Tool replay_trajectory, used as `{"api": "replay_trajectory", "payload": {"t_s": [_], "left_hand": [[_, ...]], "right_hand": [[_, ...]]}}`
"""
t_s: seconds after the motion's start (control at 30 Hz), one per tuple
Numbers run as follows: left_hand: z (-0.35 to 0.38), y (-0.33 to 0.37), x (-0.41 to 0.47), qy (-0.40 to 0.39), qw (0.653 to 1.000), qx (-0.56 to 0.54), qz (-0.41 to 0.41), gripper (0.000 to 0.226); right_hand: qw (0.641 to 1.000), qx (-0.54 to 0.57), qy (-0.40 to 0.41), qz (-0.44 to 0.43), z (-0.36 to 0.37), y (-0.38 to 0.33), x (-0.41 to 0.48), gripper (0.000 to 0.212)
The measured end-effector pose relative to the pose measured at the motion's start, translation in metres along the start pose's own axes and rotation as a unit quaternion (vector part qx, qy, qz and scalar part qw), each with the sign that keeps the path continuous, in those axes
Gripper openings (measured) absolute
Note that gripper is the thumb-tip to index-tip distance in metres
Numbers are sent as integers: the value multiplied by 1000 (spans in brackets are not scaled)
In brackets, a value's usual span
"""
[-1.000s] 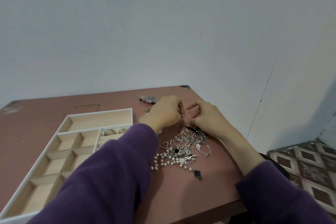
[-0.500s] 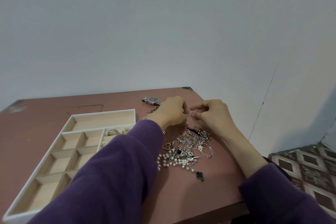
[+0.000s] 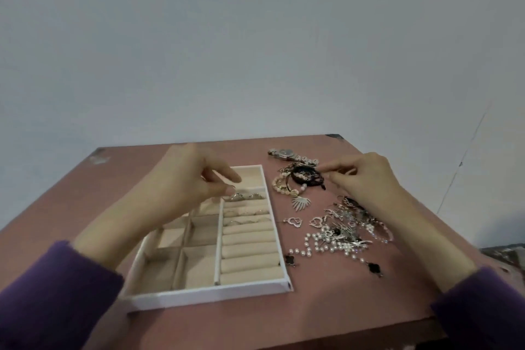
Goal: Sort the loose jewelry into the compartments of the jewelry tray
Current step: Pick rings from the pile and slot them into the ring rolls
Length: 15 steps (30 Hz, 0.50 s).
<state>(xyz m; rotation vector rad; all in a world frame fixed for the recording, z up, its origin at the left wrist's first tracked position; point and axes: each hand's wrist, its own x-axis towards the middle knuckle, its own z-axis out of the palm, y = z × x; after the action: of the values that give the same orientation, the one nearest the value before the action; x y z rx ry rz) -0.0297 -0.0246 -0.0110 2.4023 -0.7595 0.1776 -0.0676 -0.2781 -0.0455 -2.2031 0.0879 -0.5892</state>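
The white jewelry tray point(image 3: 216, 291) with beige lining lies on the pink table, ring rolls down its right side and square compartments on its left. A few rings point(image 3: 244, 196) sit in the top rolls. My left hand point(image 3: 184, 182) hovers over the tray's far end, thumb and finger pinched on a small thin ring. My right hand point(image 3: 366, 179) is over the loose jewelry pile point(image 3: 346, 224), fingertips pinched beside a black round bracelet point(image 3: 305, 176); whether they hold anything is unclear.
A silver watch point(image 3: 287, 154) lies at the far edge. A pearl bracelet point(image 3: 279, 187), a silver leaf charm point(image 3: 300, 202), heart pendants point(image 3: 316, 221) and a pearl necklace with black clovers point(image 3: 326, 247) lie right of the tray. The table's right edge point(image 3: 443, 224) is close.
My hands were together over the pile; my left hand has moved left over the tray with a small ring. My right hand stayed by the pile. The view shifted left.
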Motion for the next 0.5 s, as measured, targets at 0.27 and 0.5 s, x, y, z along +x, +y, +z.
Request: {"api": "replay_trajectory", "payload": {"t_s": [0.27, 0.5], "left_hand": [[13, -24, -28, 60, 996, -66, 7, 11], [16, -20, -35, 25, 991, -129, 8, 10]], "right_hand": [[977, 101, -169, -82, 66, -59, -21, 17], [976, 108, -170, -80, 64, -55, -20, 16]]}}
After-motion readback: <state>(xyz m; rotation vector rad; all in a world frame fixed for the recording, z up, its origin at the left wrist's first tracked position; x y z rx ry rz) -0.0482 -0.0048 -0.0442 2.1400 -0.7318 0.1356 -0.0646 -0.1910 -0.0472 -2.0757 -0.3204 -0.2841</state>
